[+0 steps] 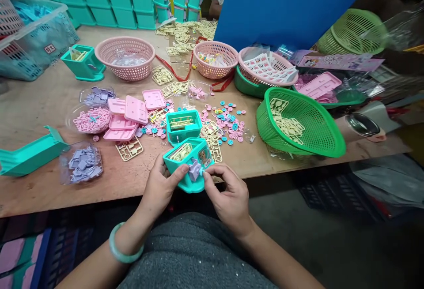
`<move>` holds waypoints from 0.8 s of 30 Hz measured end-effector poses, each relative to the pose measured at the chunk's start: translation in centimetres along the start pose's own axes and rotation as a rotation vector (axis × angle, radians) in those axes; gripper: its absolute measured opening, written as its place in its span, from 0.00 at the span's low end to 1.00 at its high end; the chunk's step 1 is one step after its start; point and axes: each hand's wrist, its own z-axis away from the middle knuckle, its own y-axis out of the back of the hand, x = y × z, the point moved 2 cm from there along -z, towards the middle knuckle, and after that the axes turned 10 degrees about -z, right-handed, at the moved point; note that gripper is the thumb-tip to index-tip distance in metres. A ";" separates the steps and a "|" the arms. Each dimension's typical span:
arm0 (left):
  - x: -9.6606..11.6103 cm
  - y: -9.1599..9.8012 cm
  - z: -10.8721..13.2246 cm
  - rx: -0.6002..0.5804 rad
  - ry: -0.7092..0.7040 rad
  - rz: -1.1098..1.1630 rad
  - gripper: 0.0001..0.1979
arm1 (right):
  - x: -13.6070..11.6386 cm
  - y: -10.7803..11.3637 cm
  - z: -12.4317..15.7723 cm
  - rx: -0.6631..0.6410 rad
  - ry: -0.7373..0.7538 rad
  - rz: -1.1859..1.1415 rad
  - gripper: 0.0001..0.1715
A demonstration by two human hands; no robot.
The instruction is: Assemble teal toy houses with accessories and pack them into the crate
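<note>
My left hand grips a teal toy box at the table's near edge, thumb pressed on a small lilac part on its front. My right hand pinches that same lilac part from the right with its fingertips. Cream plastic pieces lie inside the open box. A second teal box with cream parts stands just behind it. A green bangle sits on my left wrist.
Pink lids, lilac parts in clear bags, cream sprues and small pink and blue discs litter the wooden table. A tilted green basket lies right; pink baskets stand behind. Teal boxes are stacked far back, near another person.
</note>
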 end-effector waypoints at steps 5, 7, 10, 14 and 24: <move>0.0 0.0 0.1 -0.006 -0.020 -0.010 0.30 | 0.7 0.3 0.0 0.008 -0.024 0.002 0.05; -0.1 -0.1 0.1 -0.001 -0.029 -0.018 0.30 | 0.4 0.3 0.1 0.008 -0.003 0.022 0.04; 0.0 -0.1 0.2 0.021 -0.040 -0.032 0.32 | 0.0 0.3 0.1 0.000 0.037 0.051 0.04; 0.3 -0.2 0.3 0.044 -0.027 -0.029 0.33 | -0.3 0.5 0.1 -0.025 0.051 0.091 0.05; -0.6 0.8 0.6 -0.014 -0.081 -0.053 0.29 | -0.8 -0.7 0.6 -0.072 0.144 0.145 0.07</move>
